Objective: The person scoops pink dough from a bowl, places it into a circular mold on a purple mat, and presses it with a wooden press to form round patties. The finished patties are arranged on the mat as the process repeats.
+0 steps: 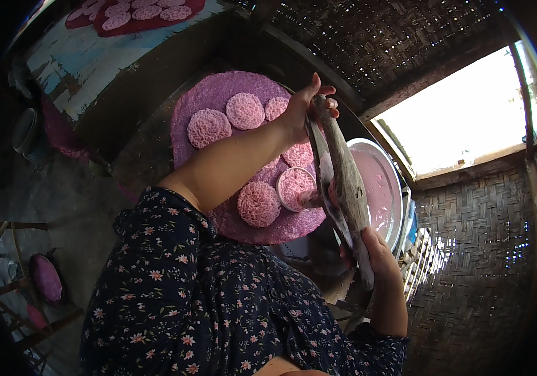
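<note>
Both my hands grip a long wooden press (350, 188) made of two weathered bars lying close together. My left hand (300, 113) is wrapped round its far end, thumb sticking up. Near the other end, my right hand (378, 254) closes round the bars. A short pink-smeared cylinder (309, 199) juts from the press's left side, over a thin ring (296, 172) with pink strands in it. Several round pink noodle cakes (259, 203) rest on a purple, paste-coated round board (193, 94) under my left forearm, which hides part of them.
Right of the press stands a wide basin (400, 203) holding pink liquid or batter. More pink cakes (146, 12) lie on red sheets atop a worn ledge (118, 56) at far left. A purple dish (46, 277) sits by a wooden frame (11, 285). Woven walls (469, 250) surround a bright window.
</note>
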A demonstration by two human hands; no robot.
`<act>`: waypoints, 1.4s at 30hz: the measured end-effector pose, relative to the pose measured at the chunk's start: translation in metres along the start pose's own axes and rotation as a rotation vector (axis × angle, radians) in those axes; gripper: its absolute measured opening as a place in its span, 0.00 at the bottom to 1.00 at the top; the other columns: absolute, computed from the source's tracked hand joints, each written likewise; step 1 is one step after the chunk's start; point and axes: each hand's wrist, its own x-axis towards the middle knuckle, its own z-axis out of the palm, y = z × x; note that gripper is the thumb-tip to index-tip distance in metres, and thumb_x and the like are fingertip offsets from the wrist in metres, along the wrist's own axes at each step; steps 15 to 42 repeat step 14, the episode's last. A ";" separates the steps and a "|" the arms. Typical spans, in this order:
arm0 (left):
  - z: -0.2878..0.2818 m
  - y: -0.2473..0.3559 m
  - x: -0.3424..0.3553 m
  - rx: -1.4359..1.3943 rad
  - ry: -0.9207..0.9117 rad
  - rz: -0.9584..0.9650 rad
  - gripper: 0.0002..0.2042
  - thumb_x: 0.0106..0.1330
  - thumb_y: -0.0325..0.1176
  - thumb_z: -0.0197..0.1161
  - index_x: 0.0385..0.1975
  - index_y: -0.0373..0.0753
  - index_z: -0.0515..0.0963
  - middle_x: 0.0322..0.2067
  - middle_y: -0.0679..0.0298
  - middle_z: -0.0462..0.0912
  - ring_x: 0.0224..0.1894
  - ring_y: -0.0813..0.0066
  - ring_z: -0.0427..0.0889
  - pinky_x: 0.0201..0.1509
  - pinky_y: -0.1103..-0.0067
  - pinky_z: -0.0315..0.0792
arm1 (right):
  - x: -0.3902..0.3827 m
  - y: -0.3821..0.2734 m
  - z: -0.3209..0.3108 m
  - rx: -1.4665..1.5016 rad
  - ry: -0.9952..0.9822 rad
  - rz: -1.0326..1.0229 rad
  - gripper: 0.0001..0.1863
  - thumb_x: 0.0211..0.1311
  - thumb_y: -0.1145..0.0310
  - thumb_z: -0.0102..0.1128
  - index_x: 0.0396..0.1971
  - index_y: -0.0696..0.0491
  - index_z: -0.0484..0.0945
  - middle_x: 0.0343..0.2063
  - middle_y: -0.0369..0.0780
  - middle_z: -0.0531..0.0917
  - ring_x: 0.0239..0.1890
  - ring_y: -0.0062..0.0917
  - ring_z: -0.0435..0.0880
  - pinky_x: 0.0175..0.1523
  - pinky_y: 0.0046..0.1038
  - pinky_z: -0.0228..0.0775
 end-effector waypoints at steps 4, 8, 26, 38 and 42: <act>0.038 0.004 0.001 0.268 -0.005 0.014 0.37 0.59 0.68 0.40 0.50 0.37 0.67 0.32 0.58 0.80 0.34 0.65 0.81 0.42 0.72 0.72 | -0.025 -0.004 0.004 0.340 -0.126 -0.223 0.33 0.49 0.52 0.56 0.47 0.64 0.66 0.24 0.43 0.77 0.19 0.24 0.76 0.22 0.22 0.68; 0.063 0.046 -0.026 0.456 -0.253 -0.014 0.31 0.64 0.57 0.46 0.55 0.35 0.66 0.48 0.51 0.76 0.53 0.61 0.73 0.63 0.68 0.59 | -0.038 -0.013 0.015 0.335 0.088 -0.361 0.39 0.40 0.49 0.60 0.47 0.66 0.66 0.25 0.44 0.77 0.22 0.24 0.77 0.23 0.21 0.68; 0.063 -0.001 -0.107 1.708 -0.337 0.558 0.28 0.45 0.38 0.70 0.48 0.38 0.70 0.38 0.54 0.79 0.44 0.55 0.79 0.47 0.66 0.71 | 0.020 -0.002 0.038 0.198 -0.288 -0.673 0.35 0.52 0.46 0.60 0.44 0.67 0.70 0.31 0.40 0.78 0.33 0.22 0.78 0.39 0.24 0.70; 0.063 -0.001 -0.107 1.708 -0.337 0.558 0.28 0.45 0.38 0.70 0.48 0.38 0.70 0.38 0.54 0.79 0.44 0.55 0.79 0.47 0.66 0.71 | 0.020 -0.002 0.038 0.198 -0.288 -0.673 0.35 0.52 0.46 0.60 0.44 0.67 0.70 0.31 0.40 0.78 0.33 0.22 0.78 0.39 0.24 0.70; 0.063 -0.001 -0.107 1.708 -0.337 0.558 0.28 0.45 0.38 0.70 0.48 0.38 0.70 0.38 0.54 0.79 0.44 0.55 0.79 0.47 0.66 0.71 | 0.020 -0.002 0.038 0.198 -0.288 -0.673 0.35 0.52 0.46 0.60 0.44 0.67 0.70 0.31 0.40 0.78 0.33 0.22 0.78 0.39 0.24 0.70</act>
